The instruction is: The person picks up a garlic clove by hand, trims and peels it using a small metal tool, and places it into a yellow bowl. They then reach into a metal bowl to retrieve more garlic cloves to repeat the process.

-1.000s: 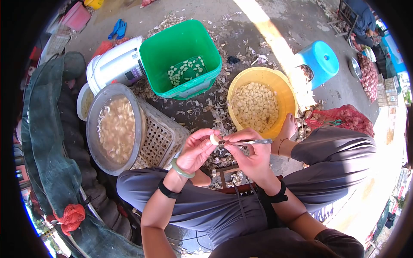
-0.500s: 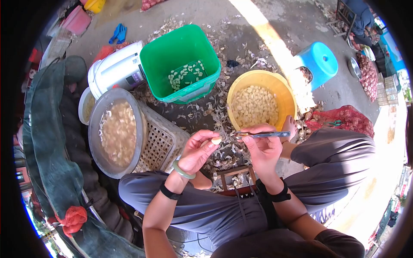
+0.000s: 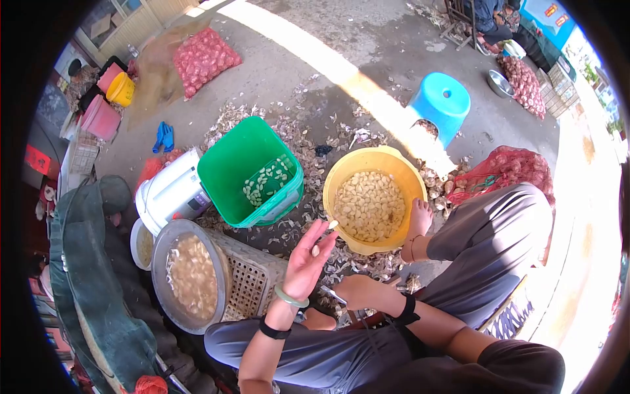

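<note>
My left hand (image 3: 303, 266) is turned palm up with its fingers stretched out, between the green bucket (image 3: 239, 157) and the yellow basin (image 3: 413, 177). One pale clove (image 3: 315, 251) shows against the palm side; another clove (image 3: 333, 224) is just beyond the fingertips, near the basin's rim. Whether either is in the air, I cannot tell. Lower down, my right hand (image 3: 361, 292) is closed around a small knife (image 3: 333, 295), its tip pointing left. Many peeled cloves (image 3: 369, 203) fill the basin's bottom; several cloves (image 3: 266, 182) lie in the green bucket.
At left stand a grey tub (image 3: 223, 272) of cloves in water, a perforated crate (image 3: 252, 282) and a white bucket (image 3: 172, 194). A blue stool (image 3: 446, 98) and a red net sack (image 3: 515, 171) are to the right. People (image 3: 82, 79) sit farther off.
My left hand has opened from its pinch on a clove. My right hand has dropped lower with the knife, away from the basin. The view has shifted, showing more of the background.
</note>
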Tool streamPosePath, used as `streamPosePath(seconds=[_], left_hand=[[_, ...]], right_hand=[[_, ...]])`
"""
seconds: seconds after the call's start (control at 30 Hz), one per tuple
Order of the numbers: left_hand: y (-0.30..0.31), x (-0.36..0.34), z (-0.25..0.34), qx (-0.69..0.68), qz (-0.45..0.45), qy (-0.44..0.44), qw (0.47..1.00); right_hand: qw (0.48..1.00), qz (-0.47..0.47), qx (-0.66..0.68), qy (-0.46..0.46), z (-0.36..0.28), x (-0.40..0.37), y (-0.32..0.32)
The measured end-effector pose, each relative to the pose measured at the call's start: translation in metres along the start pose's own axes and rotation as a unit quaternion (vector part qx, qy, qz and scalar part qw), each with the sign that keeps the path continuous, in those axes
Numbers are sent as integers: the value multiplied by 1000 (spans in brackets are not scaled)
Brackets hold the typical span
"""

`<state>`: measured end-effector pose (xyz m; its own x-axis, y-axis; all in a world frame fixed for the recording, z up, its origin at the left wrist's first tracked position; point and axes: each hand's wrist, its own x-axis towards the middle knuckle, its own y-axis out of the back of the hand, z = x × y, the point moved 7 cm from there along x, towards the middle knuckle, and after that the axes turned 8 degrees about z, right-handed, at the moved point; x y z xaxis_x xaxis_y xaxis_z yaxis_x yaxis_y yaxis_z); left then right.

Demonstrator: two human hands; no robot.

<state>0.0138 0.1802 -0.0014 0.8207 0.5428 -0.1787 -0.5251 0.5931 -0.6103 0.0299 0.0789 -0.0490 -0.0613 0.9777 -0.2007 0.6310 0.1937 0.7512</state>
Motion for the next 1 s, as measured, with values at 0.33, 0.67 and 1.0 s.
streamPosePath(seconds=[0.33,0.67,1.0], left_hand=[[38,-13,-17,127,126,-116,977],[51,-36,14,-41,159,-73,984],[45,-41,3,-64,98,25,993]], right_hand=[[995,97,9,-16,22,-6,19],[986,161,4,-40,-11,-1,86],[873,436,210,55,-38,-2,126]])
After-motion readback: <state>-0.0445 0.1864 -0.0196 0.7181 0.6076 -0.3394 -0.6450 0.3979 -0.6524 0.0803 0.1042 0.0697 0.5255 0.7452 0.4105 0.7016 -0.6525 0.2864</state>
